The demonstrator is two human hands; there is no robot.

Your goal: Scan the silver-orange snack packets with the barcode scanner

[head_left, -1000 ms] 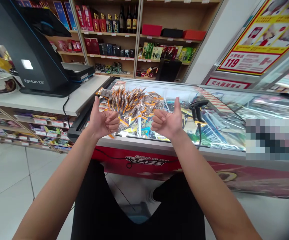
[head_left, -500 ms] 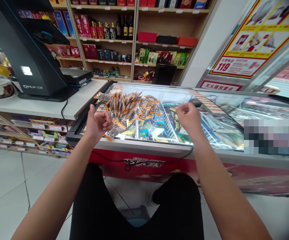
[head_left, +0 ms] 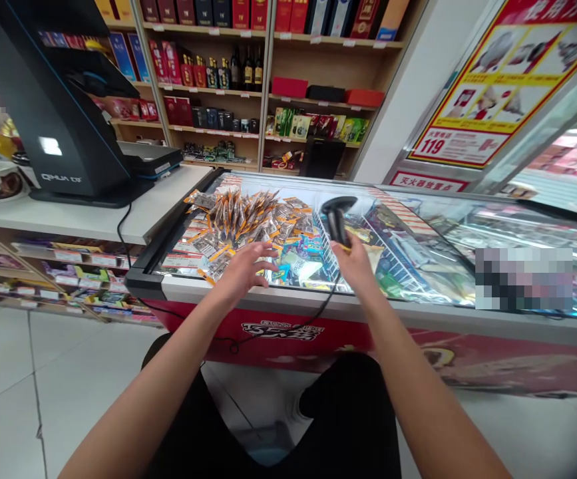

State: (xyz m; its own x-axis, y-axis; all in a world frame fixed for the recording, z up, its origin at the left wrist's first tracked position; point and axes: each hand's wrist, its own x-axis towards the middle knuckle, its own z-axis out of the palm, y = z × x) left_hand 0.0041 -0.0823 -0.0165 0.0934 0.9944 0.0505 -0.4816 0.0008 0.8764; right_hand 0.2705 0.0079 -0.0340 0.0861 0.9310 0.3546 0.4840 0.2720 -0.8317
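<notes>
My right hand (head_left: 355, 261) is wrapped round the handle of a black barcode scanner (head_left: 337, 218), held up over the glass-topped chest freezer (head_left: 268, 288). The scanner's cable drops from my hand along the freezer's front. My left hand (head_left: 245, 271) hovers by the freezer's near edge, fingers apart and holding nothing. Just beyond it, a heap of small orange-edged snack packets (head_left: 248, 216) is spread over the left part of the glass. Bright wrapped ice creams (head_left: 305, 263) and a white wire basket divider (head_left: 388, 246) show through the glass.
On the left, a white counter (head_left: 158, 216) carries a black checkout terminal (head_left: 68, 133). Shelves (head_left: 208, 90) of bottles and boxes stand behind the freezer. A fire-equipment poster (head_left: 498, 93) hangs at right. My knees are close to the freezer front.
My right hand has moved slightly left and down, and the barcode scanner now shows upright in it. My left hand has moved right, away from the freezer's left corner. The view has shifted slightly.
</notes>
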